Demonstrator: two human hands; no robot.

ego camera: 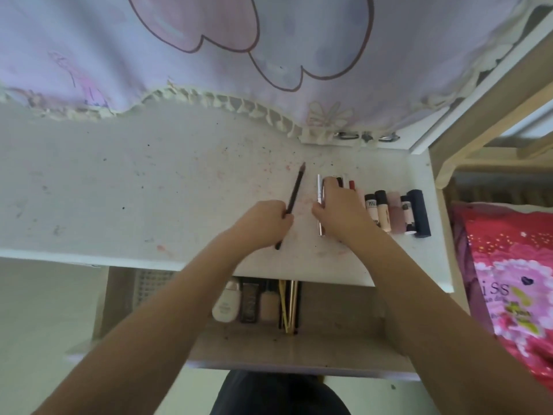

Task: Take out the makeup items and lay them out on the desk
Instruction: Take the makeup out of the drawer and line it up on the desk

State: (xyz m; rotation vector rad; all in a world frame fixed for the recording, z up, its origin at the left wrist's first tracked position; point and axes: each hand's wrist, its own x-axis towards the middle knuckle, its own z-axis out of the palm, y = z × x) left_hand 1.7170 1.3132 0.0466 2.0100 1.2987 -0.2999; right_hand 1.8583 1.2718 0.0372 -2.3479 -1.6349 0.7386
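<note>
White desk [125, 187], speckled and stained, with a lilac printed curtain [209, 55] hanging behind it and a pink bedcover [508, 280] off to my right

Item one: a dark makeup pencil [294, 196], long and thin, pinched near its lower third in my left hand [263, 224], fingers curled round the shaft, tip pointing away from me and tilted right. I judged it light and stiff, apt to roll; best held mid-shaft, clear of the fragile point

Item two: a row of slim pens and sticks [320, 202] lying side by side on the desk; my right hand [338, 211] lay flat over them, fingers straight and close together, pressing to even them up

Item three: small tubes and bottles [381, 211] just beside these, ending at a dark blue case [420, 212]. Smooth plastic, probably slippery; take by the body, not the cap

Item four: open drawer [344, 324] below the desk edge, which held a white bottle [226, 307], a compact, a tube and gold-handled brushes [288, 307], not yet taken out
</note>
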